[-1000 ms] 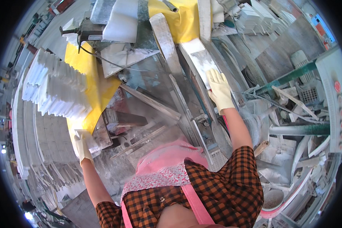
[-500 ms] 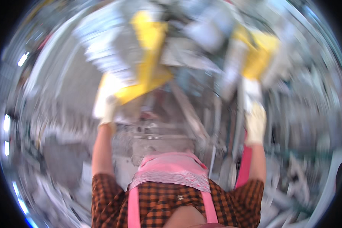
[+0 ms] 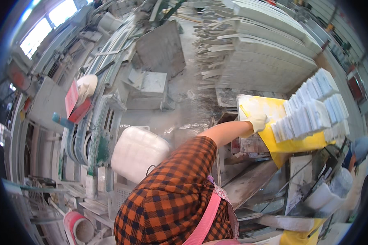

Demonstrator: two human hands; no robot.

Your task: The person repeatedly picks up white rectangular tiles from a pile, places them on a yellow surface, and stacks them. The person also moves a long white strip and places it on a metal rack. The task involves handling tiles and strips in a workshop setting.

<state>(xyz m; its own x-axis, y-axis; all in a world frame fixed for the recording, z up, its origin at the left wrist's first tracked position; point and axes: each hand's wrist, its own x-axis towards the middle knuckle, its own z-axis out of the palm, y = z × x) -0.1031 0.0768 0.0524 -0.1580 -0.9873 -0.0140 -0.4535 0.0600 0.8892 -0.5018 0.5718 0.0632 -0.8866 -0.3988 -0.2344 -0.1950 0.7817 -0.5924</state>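
Observation:
My left hand [image 3: 256,122], in a pale glove, reaches across to the right with its fingers closed at a yellow sheet [image 3: 274,136]. White powder covers part of that sheet, and its near corner hangs down over the edge. Rows of white slabs [image 3: 302,118] stand on the sheet's right side, just beyond my fingers. At the lower edge, a pale shape beside another piece of yellow sheet [image 3: 300,237] may be my right hand; its fingers cannot be made out.
Behind the sheet rises a large stack of pale boards [image 3: 270,61] with ragged strips at its left end. A white jerrycan [image 3: 140,152] stands left of my arm. A green-edged machine frame [image 3: 98,143] is further left. A person's blue cap [image 3: 360,147] shows at far right.
The view has swung, and the yellow sheet with white slabs now appears on the right. My left arm now stretches rightward; my right arm has dropped out of clear sight.

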